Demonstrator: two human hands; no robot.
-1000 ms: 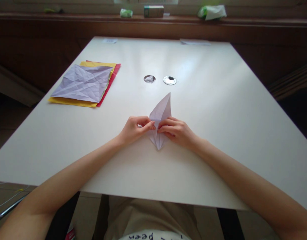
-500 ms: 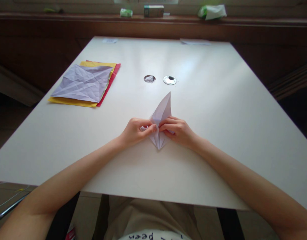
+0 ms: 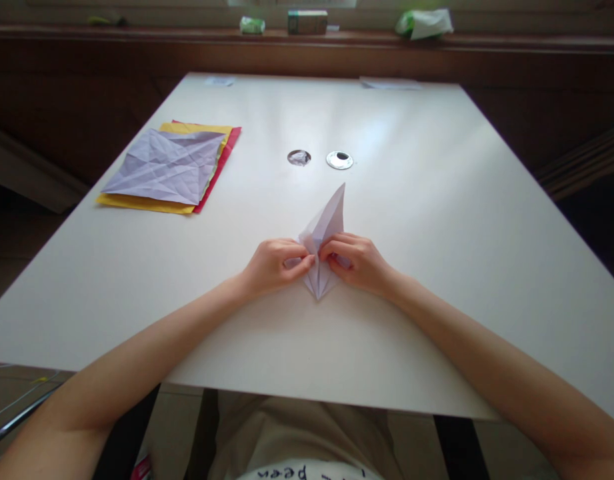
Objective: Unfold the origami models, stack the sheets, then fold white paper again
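Note:
A folded white paper shape (image 3: 329, 217), long and pointed at both ends, lies on the white table (image 3: 437, 233) just ahead of me. My left hand (image 3: 274, 265) pinches its left flap near the middle. My right hand (image 3: 357, 261) pinches the right flap beside it, fingertips almost touching the left hand's. The far tip of the paper lifts a little off the table; the near tip pokes out below my fingers.
A creased white sheet (image 3: 167, 167) lies on a stack of yellow and red sheets (image 3: 214, 175) at the left. Two round cable holes (image 3: 339, 160) sit in the table's middle. A box and green items (image 3: 307, 22) stand on the far ledge.
Both hands have closed in tighter on the paper's middle, fingers curling more. The far tip has tilted slightly to the right and risen.

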